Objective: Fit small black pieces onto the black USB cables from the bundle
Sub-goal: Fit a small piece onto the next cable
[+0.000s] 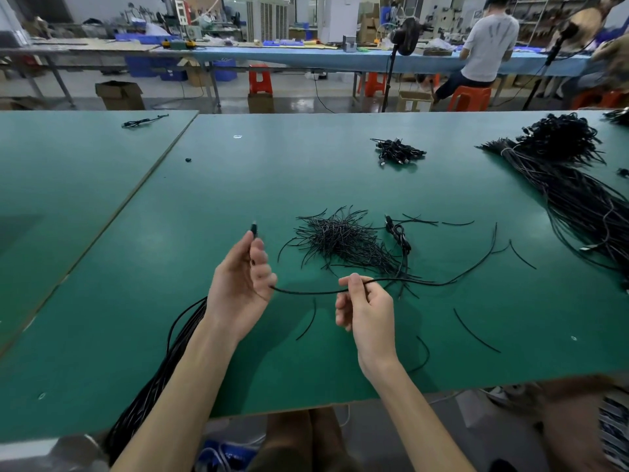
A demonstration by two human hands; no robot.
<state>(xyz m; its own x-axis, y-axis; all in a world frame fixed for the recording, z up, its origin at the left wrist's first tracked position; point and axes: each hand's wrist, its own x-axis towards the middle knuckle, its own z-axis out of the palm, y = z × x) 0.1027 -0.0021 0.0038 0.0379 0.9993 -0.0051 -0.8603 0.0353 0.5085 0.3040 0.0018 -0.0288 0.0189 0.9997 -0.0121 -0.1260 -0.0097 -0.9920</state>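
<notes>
**Grip on one cable, plug end up**

Left grip is curling round the black USB cable just below its plug, which is pointing up and away. Right grip is pinching the same cable farther along. Between them the cable is sagging in a shallow arc, its long axis running left to right and its tail trailing rightward over the table. The pile of small black pieces is lying just beyond the right grip, the nearer one. Pieces are looking thin, short, curved and tangled. The bundle is hanging off the near edge.
</notes>
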